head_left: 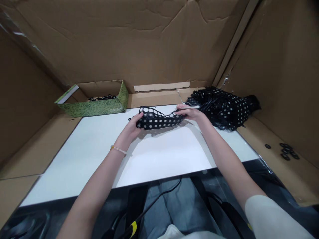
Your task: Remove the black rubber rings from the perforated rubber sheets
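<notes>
The left hand (pixel 129 128) and right hand (pixel 191 114) each grip one end of a strip of black dotted mesh (pixel 159 119); the hands hide both ends. The strip's long axis runs crosswise above the white board (pixel 159 162). Beside the right hand, a mesh pile (pixel 223 109) lies bunched, its folds hard to distinguish.

A board (pixel 99 166) lies in the middle of a cardboard surround, with a mesh strip (pixel 159 121) on it. Behind the board at far left sits a shallow open box (pixel 92 108) holding small rings (pixel 103 97). A mesh heap (pixel 221 108) lies far right, overlapping the board's far corner, and more rings (pixel 286 151) lie right of the board on the cardboard base (pixel 279 179).
</notes>
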{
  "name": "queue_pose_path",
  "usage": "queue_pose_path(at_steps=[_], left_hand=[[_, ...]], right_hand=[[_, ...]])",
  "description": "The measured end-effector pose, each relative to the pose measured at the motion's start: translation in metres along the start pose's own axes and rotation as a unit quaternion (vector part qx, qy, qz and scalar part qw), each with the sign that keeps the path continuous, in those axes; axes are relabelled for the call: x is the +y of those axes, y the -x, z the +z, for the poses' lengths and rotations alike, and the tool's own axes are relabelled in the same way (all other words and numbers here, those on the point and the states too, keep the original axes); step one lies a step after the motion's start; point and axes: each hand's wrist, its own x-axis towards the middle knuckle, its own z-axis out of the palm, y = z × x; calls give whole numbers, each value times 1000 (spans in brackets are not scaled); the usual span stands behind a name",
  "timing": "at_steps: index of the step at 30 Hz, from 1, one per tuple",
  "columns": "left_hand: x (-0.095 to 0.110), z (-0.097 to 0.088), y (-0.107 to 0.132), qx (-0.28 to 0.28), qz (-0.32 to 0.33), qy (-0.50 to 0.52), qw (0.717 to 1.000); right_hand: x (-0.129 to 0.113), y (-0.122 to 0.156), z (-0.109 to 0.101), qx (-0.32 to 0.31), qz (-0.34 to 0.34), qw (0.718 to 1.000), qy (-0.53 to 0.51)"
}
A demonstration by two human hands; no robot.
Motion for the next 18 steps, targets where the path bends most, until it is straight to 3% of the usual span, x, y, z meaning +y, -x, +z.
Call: queue_pose_path(at_steps=[5, 8, 12, 14, 16, 18], left_hand=[[-5, -5, -1, -72, -4, -89, 993], [-11, -5, -2, -91, 6, -114, 989], [-18, -1, -1, -106, 2, -133, 985], [-20, 2, 1, -114, 0, -150, 982], [-21, 4, 3, -117, 7, -162, 980], [-20, 4, 4, -111, 18, -163, 980]], right_hand=[[-2, 11, -42, 10, 47, 992, 118], [-1, 10, -45, 35, 37, 990, 135], [-4, 3, -8, 117, -111, 972, 168], [-3, 0, 20, 56, -151, 973, 167], [1, -3, 46, -46, -146, 970, 189], [8, -6, 62, -87, -139, 960, 225]])
